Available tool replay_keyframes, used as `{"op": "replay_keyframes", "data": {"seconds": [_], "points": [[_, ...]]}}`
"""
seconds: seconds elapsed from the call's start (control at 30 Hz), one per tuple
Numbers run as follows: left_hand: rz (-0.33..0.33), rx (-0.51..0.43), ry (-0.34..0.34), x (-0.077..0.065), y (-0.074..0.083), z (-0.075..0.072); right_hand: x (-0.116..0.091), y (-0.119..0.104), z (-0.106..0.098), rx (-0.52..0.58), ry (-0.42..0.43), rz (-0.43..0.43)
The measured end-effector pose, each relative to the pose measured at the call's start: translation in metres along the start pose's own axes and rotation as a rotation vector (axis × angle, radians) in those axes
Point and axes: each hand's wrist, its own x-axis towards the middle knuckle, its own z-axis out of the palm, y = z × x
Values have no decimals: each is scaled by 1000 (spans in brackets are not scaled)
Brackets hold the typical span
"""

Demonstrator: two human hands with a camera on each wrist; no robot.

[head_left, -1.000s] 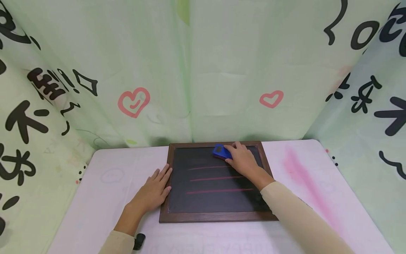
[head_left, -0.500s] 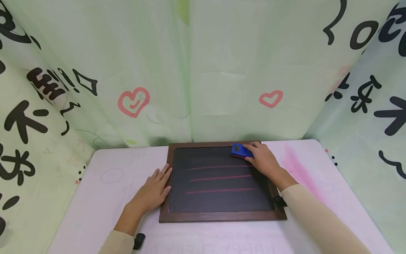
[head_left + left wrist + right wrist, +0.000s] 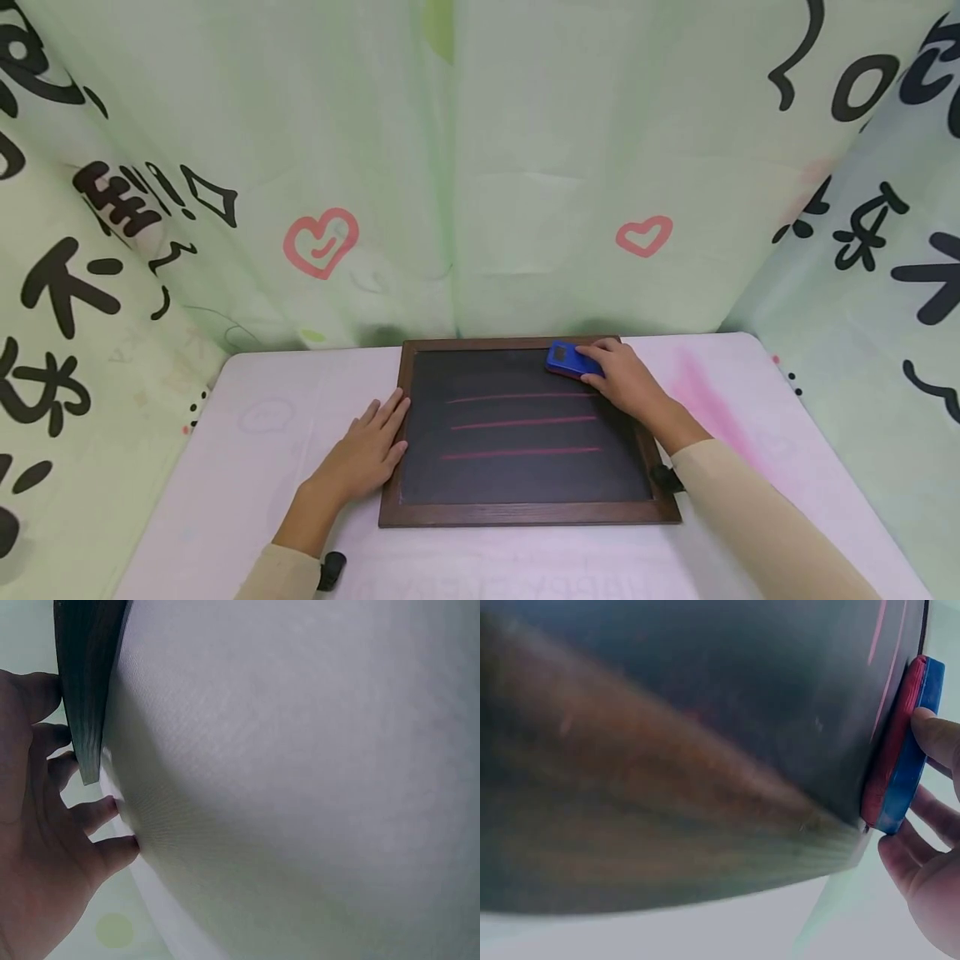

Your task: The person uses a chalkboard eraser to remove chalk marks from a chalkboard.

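Our right hand (image 3: 626,382) grips the blue eraser (image 3: 570,359), fingers curled round it, and holds it flat on the chalkboard (image 3: 525,475) at the upper right of its dark surface, right of frame centre. Three pink lines (image 3: 522,423) lie below it. Our left hand (image 3: 363,454) rests flat, fingers extended, against the board's left frame edge.

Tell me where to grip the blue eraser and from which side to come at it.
Grip the eraser across its blue plastic back, thumb on one long edge and fingers on the other, coming down from above, probably best. It lies flat, red felt face down on the chalkboard near the far right corner, so only the back and edges are free. The right hand already holds it this way.
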Motion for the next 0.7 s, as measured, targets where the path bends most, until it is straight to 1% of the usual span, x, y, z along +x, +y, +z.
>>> {"op": "replay_keyframes", "data": {"seconds": [0.2, 0.33, 0.53, 0.7], "points": [[4, 2, 8, 0, 1, 1, 6, -8, 8, 3, 7, -6], [8, 4, 16, 1, 0, 1, 15, -19, 12, 14, -16, 2], [-7, 9, -9, 0, 0, -1, 32, -44, 20, 33, -81, -14], [-13, 2, -10, -1, 2, -1, 50, -67, 29, 16, -129, -38]]}}
